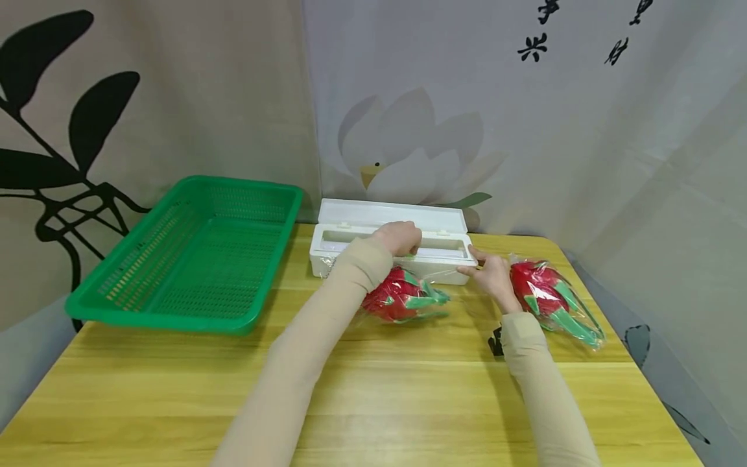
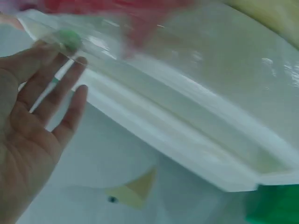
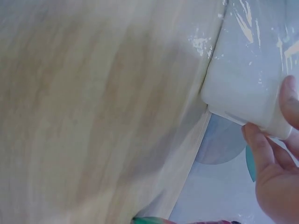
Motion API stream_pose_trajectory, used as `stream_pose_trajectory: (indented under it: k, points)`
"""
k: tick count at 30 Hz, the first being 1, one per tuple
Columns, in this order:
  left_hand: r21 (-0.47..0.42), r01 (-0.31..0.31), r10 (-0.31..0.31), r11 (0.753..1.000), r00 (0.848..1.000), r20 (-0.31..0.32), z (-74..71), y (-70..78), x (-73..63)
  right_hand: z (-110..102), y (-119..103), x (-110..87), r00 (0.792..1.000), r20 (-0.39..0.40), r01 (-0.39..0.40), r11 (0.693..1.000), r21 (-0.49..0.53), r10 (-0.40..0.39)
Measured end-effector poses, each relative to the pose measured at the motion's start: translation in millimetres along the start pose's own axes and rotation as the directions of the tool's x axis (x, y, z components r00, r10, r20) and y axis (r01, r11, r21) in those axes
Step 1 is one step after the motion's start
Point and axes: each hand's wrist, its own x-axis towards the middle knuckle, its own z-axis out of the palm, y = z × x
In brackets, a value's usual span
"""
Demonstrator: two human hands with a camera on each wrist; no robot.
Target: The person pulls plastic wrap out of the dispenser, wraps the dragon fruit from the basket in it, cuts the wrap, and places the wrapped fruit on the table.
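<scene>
A white cling film dispenser (image 1: 446, 275) stands at the back of the table with its lid raised. My left hand (image 1: 399, 238) is over its front edge, and thumb and fingertips pinch at a small green slider (image 2: 69, 39); film partly blurs that contact. Clear film (image 2: 205, 56) hangs from the dispenser's front. At the dispenser's right end my right hand (image 1: 495, 279) grips the corner (image 3: 268, 126), thumb on one side and fingers on the other. A red dragon fruit (image 1: 403, 295) with green tips lies just before the dispenser, under film and partly behind my left forearm.
Another film-wrapped dragon fruit (image 1: 554, 301) lies right of my right hand, near the table's right edge. A green plastic basket (image 1: 169, 319) stands on the left. Behind the table hangs a printed curtain (image 1: 408, 78), close to the dispenser's lid.
</scene>
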Motion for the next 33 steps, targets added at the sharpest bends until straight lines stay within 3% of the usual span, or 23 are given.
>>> stream_pose_trajectory:
  k: [7,23,28,33]
  points:
    - [-0.112,-0.097,0.086,0.989,0.992,-0.094,16.6,-27.8,-9.6,3,2,0.1,1.000,0.007,-0.006,1.000,0.009,0.006]
    - [-0.081,-0.151,0.134,0.985,0.975,-0.179,28.5,-48.8,-24.8,11,1,4.1,1.000,0.017,-0.008,1.000,0.016,0.008]
    - [-0.066,-0.107,0.094,0.992,0.980,-0.173,24.6,-61.0,-37.4,8,0,4.7,1.000,0.023,-0.012,1.000,0.016,0.012]
    - [-0.055,0.019,-0.026,0.998,0.990,-0.141,18.4,-85.2,-65.3,3,3,5.2,0.999,0.010,-0.040,0.999,-0.003,0.040]
